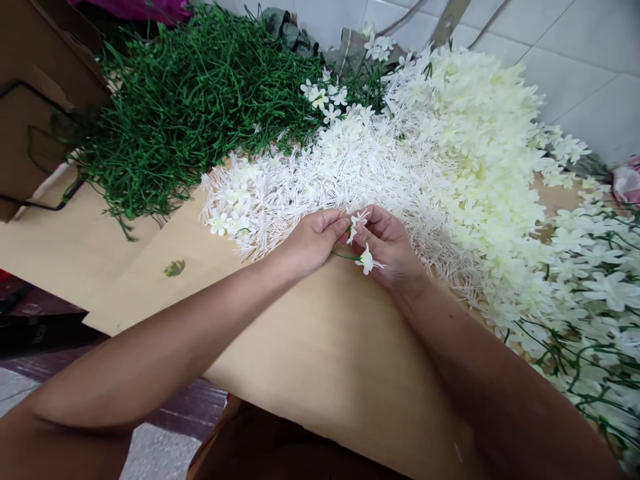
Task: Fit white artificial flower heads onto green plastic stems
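Over the cardboard [300,333], my left hand [320,237] pinches a thin green stem. Close against it, my right hand [385,247] has its fingertips on a small white flower [356,225] at the stem's end. A second white flower [367,260] on a green stem hangs just below the fingers. Beyond both hands spreads a heap of thin white stamen pieces [360,167]. It merges on the right into a pile of cream-white petals [480,147]. Green plastic stems [210,100] are heaped at the back left.
Assembled white flowers with green stems [600,293] lie at the right. At the left edge stands a brown cardboard box [40,100] with black wire near it. A small green scrap [175,268] rests on the cardboard. Behind the piles is a tiled wall [575,73].
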A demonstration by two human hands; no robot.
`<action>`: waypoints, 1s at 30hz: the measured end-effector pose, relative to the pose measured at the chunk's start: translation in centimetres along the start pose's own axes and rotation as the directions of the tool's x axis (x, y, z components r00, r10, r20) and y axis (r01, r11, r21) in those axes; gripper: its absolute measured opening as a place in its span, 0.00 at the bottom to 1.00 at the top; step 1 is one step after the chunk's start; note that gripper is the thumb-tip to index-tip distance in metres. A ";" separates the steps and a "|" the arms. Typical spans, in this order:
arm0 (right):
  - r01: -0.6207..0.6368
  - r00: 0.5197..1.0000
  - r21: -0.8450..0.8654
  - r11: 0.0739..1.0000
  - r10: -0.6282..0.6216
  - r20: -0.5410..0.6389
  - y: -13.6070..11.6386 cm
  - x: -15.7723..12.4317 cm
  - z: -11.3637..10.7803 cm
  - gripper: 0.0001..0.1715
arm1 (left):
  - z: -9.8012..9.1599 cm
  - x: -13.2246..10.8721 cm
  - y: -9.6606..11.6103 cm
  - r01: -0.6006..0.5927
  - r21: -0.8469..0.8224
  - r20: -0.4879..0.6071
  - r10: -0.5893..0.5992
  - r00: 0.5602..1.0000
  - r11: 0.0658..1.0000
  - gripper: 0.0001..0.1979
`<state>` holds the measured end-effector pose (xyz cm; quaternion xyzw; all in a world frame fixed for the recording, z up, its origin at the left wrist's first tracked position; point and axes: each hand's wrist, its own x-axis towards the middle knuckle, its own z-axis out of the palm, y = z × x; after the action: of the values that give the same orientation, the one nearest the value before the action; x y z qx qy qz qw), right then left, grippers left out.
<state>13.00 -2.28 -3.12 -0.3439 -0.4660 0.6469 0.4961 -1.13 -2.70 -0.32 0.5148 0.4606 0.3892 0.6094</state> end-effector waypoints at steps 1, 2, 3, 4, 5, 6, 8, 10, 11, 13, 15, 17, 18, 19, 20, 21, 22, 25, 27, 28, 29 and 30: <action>0.006 1.000 -0.002 1.000 -0.006 0.002 0.0 0.0 0.0 0.23 | 0.0 0.0 0.0 -0.011 0.007 -0.002 0.011 1.000 1.000 0.16; 0.012 1.000 -0.004 1.000 -0.012 0.003 0.0 0.0 0.0 0.23 | 0.0 0.0 -0.1 -0.017 0.015 -0.003 0.017 1.000 1.000 0.16; 0.017 1.000 -0.005 1.000 -0.017 0.004 -0.1 0.0 0.0 0.23 | 0.0 0.0 -0.1 -0.018 0.022 -0.003 0.018 1.000 1.000 0.16; 0.020 1.000 -0.007 1.000 -0.020 0.006 -0.2 -0.1 0.1 0.23 | 0.0 -0.1 -0.1 -0.015 0.026 -0.002 0.015 1.000 1.000 0.15; 0.017 1.000 -0.014 1.000 -0.017 0.011 -0.3 -0.1 0.1 0.23 | -0.1 -0.1 -0.1 -0.007 0.026 0.002 0.007 1.000 1.000 0.15; 0.009 1.000 -0.021 1.000 -0.009 0.019 -0.4 -0.1 0.1 0.23 | -0.1 -0.1 -0.1 0.004 0.022 0.008 -0.004 1.000 1.000 0.14; -0.006 0.999 -0.034 0.999 0.007 0.043 -0.5 -0.1 0.1 0.23 | -0.1 -0.1 0.0 0.027 0.001 0.024 -0.027 0.999 1.000 0.13; -0.004 0.998 -0.042 0.999 0.007 0.060 -0.5 -0.1 0.1 0.23 | -0.1 -0.1 0.1 0.040 -0.017 0.037 -0.040 0.999 0.999 0.13; 0.004 0.998 -0.046 0.999 -0.001 0.064 -0.5 -0.2 0.1 0.22 | -0.1 -0.1 0.1 0.045 -0.019 0.039 -0.044 0.998 0.999 0.13; 0.029 0.997 -0.050 0.998 -0.026 0.066 -0.5 -0.2 0.1 0.22 | -0.1 -0.1 0.2 0.045 -0.005 0.031 -0.045 0.999 0.999 0.13; 0.065 0.995 -0.051 0.997 -0.061 0.073 -0.5 -0.2 0.1 0.20 | -0.1 -0.2 0.1 0.034 0.024 0.017 -0.035 0.999 0.999 0.13; 0.113 0.991 -0.067 0.991 -0.108 0.080 -0.5 -0.1 0.2 0.19 | 0.0 -0.2 -0.1 0.008 0.048 0.008 -0.008 1.000 0.999 0.13; 0.137 0.988 -0.081 0.987 -0.131 0.077 -0.5 -0.1 0.2 0.19 | 0.0 -0.2 -0.2 -0.008 0.054 0.003 0.007 1.000 0.999 0.13; 0.153 0.987 -0.097 0.983 -0.146 0.071 -0.5 -0.1 0.2 0.20 | 0.1 -0.1 -0.2 -0.020 0.053 -0.003 0.020 1.000 0.998 0.13; 0.157 0.987 -0.111 0.981 -0.151 0.060 -0.4 -0.1 0.2 0.20 | 0.1 -0.1 -0.3 -0.028 0.046 -0.009 0.029 1.000 0.999 0.13; 0.148 0.989 -0.119 0.982 -0.143 0.047 -0.4 0.0 0.2 0.21 | 0.1 -0.1 -0.3 -0.028 0.037 -0.008 0.028 1.000 0.999 0.13; 0.124 0.992 -0.120 0.985 -0.120 0.035 -0.4 0.0 0.1 0.21 | 0.1 0.0 -0.3 -0.020 0.029 -0.003 0.020 1.000 0.999 0.13; 0.029 1.000 -0.095 0.995 -0.028 0.004 -0.5 0.0 -0.1 0.23 | -0.3 0.2 -0.2 0.017 0.017 0.052 -0.018 0.998 1.000 0.13; -0.017 1.000 -0.061 0.998 0.017 -0.002 -0.6 0.0 -0.2 0.23 | -0.7 0.3 -0.1 0.030 0.017 0.112 -0.031 0.993 0.999 0.16; -0.030 1.000 -0.043 0.999 0.030 -0.006 -0.6 0.0 -0.3 0.24 | -0.9 0.4 -0.1 0.031 0.018 0.140 -0.034 0.990 0.999 0.17; -0.038 0.999 -0.029 0.999 0.038 -0.012 -0.7 0.0 -0.3 0.24 | -1.0 0.5 0.0 0.034 0.024 0.166 -0.038 0.985 0.999 0.19; -0.044 0.999 -0.020 0.999 0.043 -0.016 -0.7 0.1 -0.3 0.24 | -1.2 0.5 0.1 0.034 0.037 0.184 -0.040 0.982 0.999 0.19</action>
<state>13.52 -2.06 -2.54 -0.3639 -0.4611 0.6501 0.4820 -2.12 -1.92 -0.38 0.5501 0.4179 0.3205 0.6481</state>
